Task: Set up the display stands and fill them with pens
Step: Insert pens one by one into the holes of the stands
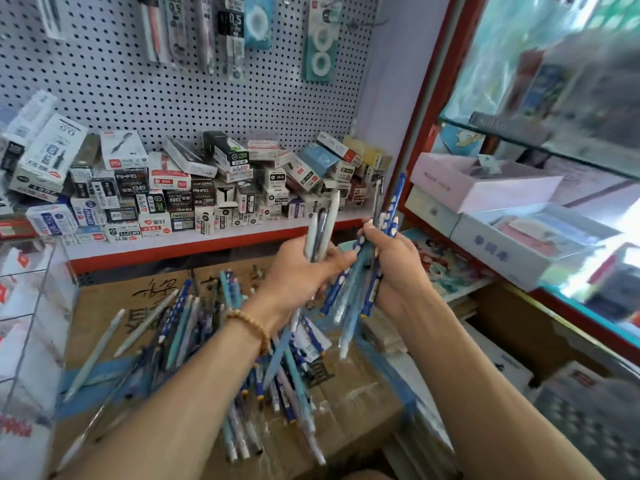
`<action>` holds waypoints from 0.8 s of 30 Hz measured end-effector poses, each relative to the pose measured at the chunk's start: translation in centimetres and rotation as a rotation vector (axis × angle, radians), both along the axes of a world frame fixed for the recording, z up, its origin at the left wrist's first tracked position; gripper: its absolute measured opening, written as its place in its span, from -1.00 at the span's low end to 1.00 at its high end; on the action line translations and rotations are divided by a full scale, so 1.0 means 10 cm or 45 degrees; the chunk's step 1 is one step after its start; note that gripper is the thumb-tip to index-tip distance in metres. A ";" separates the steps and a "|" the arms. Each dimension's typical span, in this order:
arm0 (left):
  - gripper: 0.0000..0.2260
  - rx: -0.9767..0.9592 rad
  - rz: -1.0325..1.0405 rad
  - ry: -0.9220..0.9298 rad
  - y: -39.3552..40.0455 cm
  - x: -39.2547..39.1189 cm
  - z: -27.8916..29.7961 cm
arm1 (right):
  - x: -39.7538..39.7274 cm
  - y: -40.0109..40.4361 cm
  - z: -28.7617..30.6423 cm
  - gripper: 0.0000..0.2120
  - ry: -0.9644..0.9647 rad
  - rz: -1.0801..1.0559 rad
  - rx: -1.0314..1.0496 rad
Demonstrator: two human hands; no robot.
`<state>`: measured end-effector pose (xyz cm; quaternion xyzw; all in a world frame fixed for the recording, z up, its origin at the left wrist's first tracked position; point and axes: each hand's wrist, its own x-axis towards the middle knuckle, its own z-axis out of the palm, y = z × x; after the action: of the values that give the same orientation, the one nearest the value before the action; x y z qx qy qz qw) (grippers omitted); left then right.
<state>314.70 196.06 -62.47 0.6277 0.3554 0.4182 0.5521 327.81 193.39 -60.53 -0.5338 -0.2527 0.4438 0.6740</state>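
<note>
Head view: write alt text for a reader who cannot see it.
Two hands each grip a bunch of pens, the left hand pale ones, the right hand mostly blue spotted ones, above a loose pile of pens on a cardboard box. Behind, a shelf of small stationery boxes under a pegboard.

This was a stationery shop: packaged pens and correction tape [320,39] hung on a pegboard [104,81], and stacked pen refill boxes [194,188] crowded a red-edged shelf [194,245] beside a glass display case [554,81].
</note>
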 end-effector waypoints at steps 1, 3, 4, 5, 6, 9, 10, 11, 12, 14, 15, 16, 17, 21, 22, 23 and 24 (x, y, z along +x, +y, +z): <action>-0.77 0.013 -0.034 0.009 -0.07 0.06 0.03 | 0.04 -0.06 0.04 -0.86 -0.002 -0.039 0.005; -0.78 0.031 -0.082 0.010 -0.18 0.19 0.09 | 0.13 -0.19 0.12 -0.87 0.019 -0.099 0.023; -0.80 0.032 -0.107 0.004 -0.23 0.25 0.11 | 0.17 -0.25 0.16 -0.86 0.013 -0.117 0.030; -0.81 0.027 -0.141 0.000 -0.28 0.31 0.15 | 0.22 -0.32 0.19 -0.84 -0.010 -0.132 0.036; -0.83 0.035 -0.189 0.002 -0.33 0.37 0.18 | 0.27 -0.39 0.22 -0.80 -0.037 -0.143 0.045; -0.90 0.082 -0.333 0.028 -0.50 0.59 0.27 | 0.45 -0.64 0.30 -0.79 -0.091 -0.223 0.068; -0.89 0.095 -0.371 0.024 -0.56 0.68 0.30 | 0.51 -0.74 0.33 -0.78 -0.092 -0.261 0.079; -0.87 0.102 -0.408 0.019 -0.64 0.76 0.33 | 0.58 -0.84 0.36 -0.79 -0.090 -0.300 0.089; -0.88 0.115 -0.457 0.011 -0.71 0.85 0.34 | 0.64 -0.94 0.38 -0.82 -0.091 -0.338 0.101; -0.89 0.109 -0.558 -0.004 -0.84 1.02 0.39 | 0.78 -1.13 0.42 -0.92 -0.085 -0.409 0.124; -0.89 0.100 -0.599 -0.004 -0.90 1.10 0.41 | 0.84 -1.22 0.44 -0.91 -0.073 -0.442 0.136; -0.89 0.104 -0.627 0.003 -0.94 1.19 0.40 | 0.91 -1.30 0.46 -0.90 -0.058 -0.464 0.147; -0.91 0.104 -0.640 0.013 -1.00 1.28 0.40 | 0.99 -1.40 0.47 -0.90 -0.054 -0.489 0.148; -0.91 0.038 -0.627 0.031 -1.22 1.62 0.26 | 1.42 -1.82 0.45 -0.98 -0.075 -0.697 0.087; -0.90 -0.036 -0.662 -0.013 -1.28 1.69 0.23 | 1.54 -1.93 0.41 -0.98 -0.067 -0.722 0.081; -0.90 -0.144 -0.707 -0.080 -1.34 1.76 0.20 | 1.64 -2.04 0.37 -0.97 -0.048 -0.725 0.085; -0.90 -0.259 -0.748 -0.151 -1.40 1.82 0.19 | 1.72 -2.14 0.33 -0.95 -0.026 -0.714 0.088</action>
<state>332.90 182.02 -60.58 0.6197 0.1660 0.2388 0.7290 344.99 171.99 -57.25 -0.5640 -0.1169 0.2256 0.7857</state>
